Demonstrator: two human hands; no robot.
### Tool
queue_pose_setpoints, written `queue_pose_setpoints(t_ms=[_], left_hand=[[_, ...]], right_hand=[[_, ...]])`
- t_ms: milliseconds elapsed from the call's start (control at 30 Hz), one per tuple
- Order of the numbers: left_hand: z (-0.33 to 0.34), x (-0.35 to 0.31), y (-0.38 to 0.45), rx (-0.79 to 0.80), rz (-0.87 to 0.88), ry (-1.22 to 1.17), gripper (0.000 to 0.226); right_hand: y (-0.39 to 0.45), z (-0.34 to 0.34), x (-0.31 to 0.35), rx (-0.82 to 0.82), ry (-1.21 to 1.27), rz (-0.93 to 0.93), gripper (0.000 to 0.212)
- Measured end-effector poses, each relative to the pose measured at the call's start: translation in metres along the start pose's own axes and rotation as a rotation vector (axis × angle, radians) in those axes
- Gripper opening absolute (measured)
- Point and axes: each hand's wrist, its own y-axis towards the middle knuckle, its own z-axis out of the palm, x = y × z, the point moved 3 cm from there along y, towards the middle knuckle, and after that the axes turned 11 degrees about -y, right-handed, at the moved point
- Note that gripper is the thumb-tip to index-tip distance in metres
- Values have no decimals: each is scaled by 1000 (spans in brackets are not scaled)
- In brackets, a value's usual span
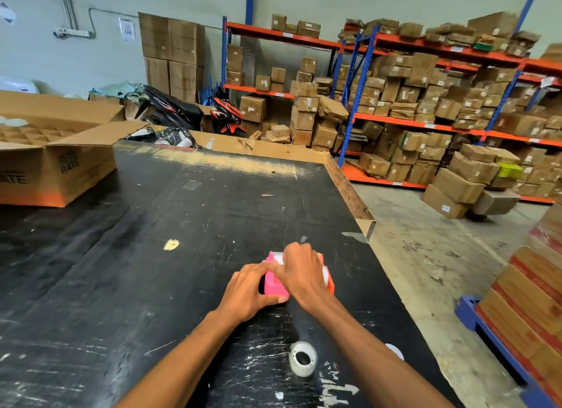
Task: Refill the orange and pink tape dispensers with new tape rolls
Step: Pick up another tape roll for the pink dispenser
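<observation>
The pink tape dispenser [273, 284] stands on the black table [152, 255], and both my hands are on it. My left hand [248, 289] grips its near left side, thumb along the bottom edge. My right hand [299, 274] covers its top and right side. Just behind my right hand an orange tape dispenser [330, 283] shows as a thin edge, mostly hidden. A clear tape roll [302, 358] lies flat on the table between my forearms. A second white round piece [395, 350] peeks out from behind my right forearm.
An open cardboard box [54, 167] with divider cells sits at the table's far left. The table's right edge [383, 270] drops to a concrete floor. Shelves of brown cartons [425, 109] fill the back. A stacked blue pallet [517, 331] stands at the right.
</observation>
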Motion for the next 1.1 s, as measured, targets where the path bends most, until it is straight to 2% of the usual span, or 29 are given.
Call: queue_pose_setpoints(t_ms=[100, 167, 233, 300, 400, 433, 533, 733, 900, 1100], left_hand=[[1, -5, -2, 52, -58, 72, 75], [2, -11, -6, 85, -83, 29, 97], [1, -19, -10, 90, -96, -31, 111], [-3, -30, -12, -9, -75, -120, 96], [-13, -52, -18, -230, -106, -474, 40], [-12, -61, -21, -236, -158, -630, 25], [-5, -78, -28, -183, -299, -919, 32], [6, -84, -40, -169, -331, -1178, 28], [16, -89, -49, -137, -366, -1266, 28], [25, -92, -57, -133, -385, -1315, 26]], right_hand=[[-3, -12, -17, -40, 131, 22, 39], [-6, -17, -32, -74, 251, 46, 27], [-9, -17, -45, -83, 346, 30, 25], [-13, -20, -55, -101, 403, 12, 24], [-20, -25, -61, -139, 458, -18, 23], [-23, -26, -61, -149, 464, -40, 22], [-30, -27, -57, -144, 441, -149, 24], [-45, -27, -65, -79, 357, -277, 28], [-53, -28, -73, -26, 303, -345, 15], [-59, -24, -83, 2, 250, -399, 13]])
